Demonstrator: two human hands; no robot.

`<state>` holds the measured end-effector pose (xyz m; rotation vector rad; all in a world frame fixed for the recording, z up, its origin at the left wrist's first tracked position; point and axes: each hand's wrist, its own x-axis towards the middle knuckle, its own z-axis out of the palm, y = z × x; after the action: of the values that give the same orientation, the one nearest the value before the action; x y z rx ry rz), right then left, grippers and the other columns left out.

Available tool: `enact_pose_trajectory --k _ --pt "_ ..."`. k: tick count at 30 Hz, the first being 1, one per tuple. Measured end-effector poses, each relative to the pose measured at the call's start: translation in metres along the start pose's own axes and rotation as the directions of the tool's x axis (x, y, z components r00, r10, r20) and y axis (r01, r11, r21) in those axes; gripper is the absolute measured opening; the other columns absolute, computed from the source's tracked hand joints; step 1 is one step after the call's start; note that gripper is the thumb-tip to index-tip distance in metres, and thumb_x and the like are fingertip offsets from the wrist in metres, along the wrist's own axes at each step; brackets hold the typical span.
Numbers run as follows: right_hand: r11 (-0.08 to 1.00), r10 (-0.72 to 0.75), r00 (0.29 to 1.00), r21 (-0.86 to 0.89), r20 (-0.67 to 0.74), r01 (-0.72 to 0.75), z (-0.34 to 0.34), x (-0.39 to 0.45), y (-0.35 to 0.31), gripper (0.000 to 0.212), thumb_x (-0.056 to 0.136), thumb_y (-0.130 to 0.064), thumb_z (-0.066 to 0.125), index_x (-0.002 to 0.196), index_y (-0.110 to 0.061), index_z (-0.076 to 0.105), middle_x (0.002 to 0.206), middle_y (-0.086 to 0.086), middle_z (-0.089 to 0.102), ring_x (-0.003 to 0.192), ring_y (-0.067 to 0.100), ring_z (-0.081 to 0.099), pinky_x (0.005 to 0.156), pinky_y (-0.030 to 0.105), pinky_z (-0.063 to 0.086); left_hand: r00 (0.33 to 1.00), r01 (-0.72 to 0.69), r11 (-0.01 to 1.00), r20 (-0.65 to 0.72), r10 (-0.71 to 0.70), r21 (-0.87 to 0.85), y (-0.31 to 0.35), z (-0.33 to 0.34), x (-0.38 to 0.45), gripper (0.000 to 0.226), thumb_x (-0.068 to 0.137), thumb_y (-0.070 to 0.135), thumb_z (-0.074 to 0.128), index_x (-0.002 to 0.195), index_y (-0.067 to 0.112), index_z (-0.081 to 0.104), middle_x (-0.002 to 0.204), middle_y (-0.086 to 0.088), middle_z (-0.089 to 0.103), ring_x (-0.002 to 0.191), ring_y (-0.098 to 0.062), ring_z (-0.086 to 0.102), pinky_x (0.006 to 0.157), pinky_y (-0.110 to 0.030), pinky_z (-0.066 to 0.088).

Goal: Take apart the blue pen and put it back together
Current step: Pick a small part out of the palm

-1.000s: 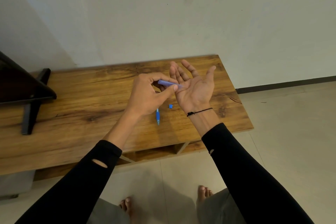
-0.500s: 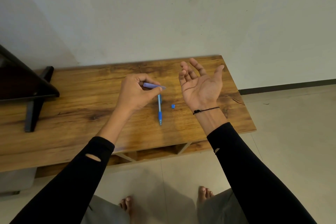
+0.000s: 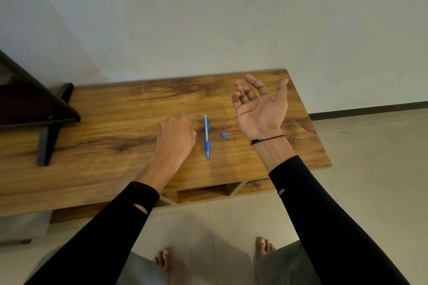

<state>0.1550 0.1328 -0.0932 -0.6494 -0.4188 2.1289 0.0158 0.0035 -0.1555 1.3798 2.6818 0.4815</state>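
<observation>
A blue pen part (image 3: pixel 206 137) with a dark blue grip and its tip toward me lies on the wooden table (image 3: pixel 115 127). A small blue piece (image 3: pixel 223 134) rests just right of it. My left hand (image 3: pixel 177 139) is lowered onto the table left of the pen, knuckles up, fingers closed around a pale blue barrel piece (image 3: pixel 191 119); only its end peeks out by the fingertips. My right hand (image 3: pixel 260 105) hovers palm up to the right of the parts, fingers spread, holding nothing.
A dark stand with an angled leg (image 3: pixel 46 127) occupies the table's left end. The table backs against a pale wall. Its right edge (image 3: pixel 319 146) and front edge are near; tiled floor and my bare feet lie below.
My left hand has moved left and down to the table with the barrel piece, away from my right palm. My right hand has drifted right and stayed open.
</observation>
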Motion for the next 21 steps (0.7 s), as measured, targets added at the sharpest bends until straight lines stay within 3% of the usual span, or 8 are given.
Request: enact_pose_trajectory --k 4,6,8,11,15,21 --pt "1.0 -0.003 1.0 0.011 0.016 0.003 0.0 0.0 0.001 0.083 0.102 -0.072 0.035 0.115 0.003 0.067 0.095 0.024 0.073 0.08 0.027 0.069 0.073 0.036 0.061 1.0 0.014 1.0 0.0 -0.014 -0.007 0.001 -0.012 0.0 0.026 0.103 0.025 0.066 0.125 0.018 0.077 0.1 -0.002 0.075 0.078 -0.012 0.064 0.081 -0.032 0.061" --pt "1.0 -0.007 1.0 0.014 0.029 0.006 0.0 0.001 0.002 0.083 0.102 -0.073 0.034 0.117 0.003 0.065 0.096 0.024 0.074 0.087 0.03 0.071 0.078 0.039 0.062 0.995 -0.037 0.997 -0.094 0.031 -0.066 0.007 -0.025 0.001 0.026 0.098 0.027 0.072 0.121 0.018 0.078 0.103 0.0 0.079 0.085 -0.015 0.071 0.081 -0.035 0.062" --pt "1.0 -0.007 0.999 0.008 0.036 0.006 0.001 0.001 0.002 0.084 0.102 -0.074 0.035 0.122 0.003 0.064 0.1 0.024 0.076 0.094 0.033 0.074 0.084 0.042 0.062 0.972 -0.162 0.956 -0.206 0.112 -0.244 0.017 -0.037 0.001 0.02 0.091 0.026 0.077 0.109 0.019 0.082 0.094 0.006 0.082 0.079 -0.008 0.075 0.074 -0.031 0.064" --pt "1.0 -0.005 0.999 -0.013 0.044 0.006 0.002 0.0 0.005 0.086 0.101 -0.074 0.034 0.132 0.002 0.06 0.112 0.028 0.075 0.107 0.038 0.073 0.095 0.047 0.061 0.939 -0.336 0.781 -0.253 0.233 -0.526 0.038 -0.045 -0.004 0.015 0.086 0.024 0.08 0.1 0.018 0.082 0.084 0.01 0.08 0.073 0.0 0.075 0.07 -0.02 0.063" --pt "0.999 -0.006 0.997 -0.046 0.074 0.01 0.003 -0.004 0.008 0.092 0.101 -0.075 0.032 0.146 0.003 0.051 0.13 0.034 0.067 0.123 0.043 0.068 0.111 0.055 0.05 0.951 -0.309 0.703 -0.214 0.223 -0.641 0.053 -0.038 -0.01 0.019 0.086 0.021 0.087 0.103 0.014 0.085 0.087 0.006 0.083 0.077 -0.003 0.078 0.071 -0.023 0.066" --pt "0.982 -0.002 0.991 -0.185 0.136 0.027 0.004 -0.005 0.014 0.091 0.101 -0.075 0.024 0.154 -0.003 0.044 0.144 0.034 0.06 0.14 0.044 0.057 0.12 0.06 0.041 0.96 -0.279 0.727 -0.161 0.23 -0.627 0.049 -0.037 -0.005 0.013 0.087 0.019 0.088 0.099 0.014 0.087 0.088 0.005 0.085 0.075 0.0 0.079 0.073 -0.026 0.067"
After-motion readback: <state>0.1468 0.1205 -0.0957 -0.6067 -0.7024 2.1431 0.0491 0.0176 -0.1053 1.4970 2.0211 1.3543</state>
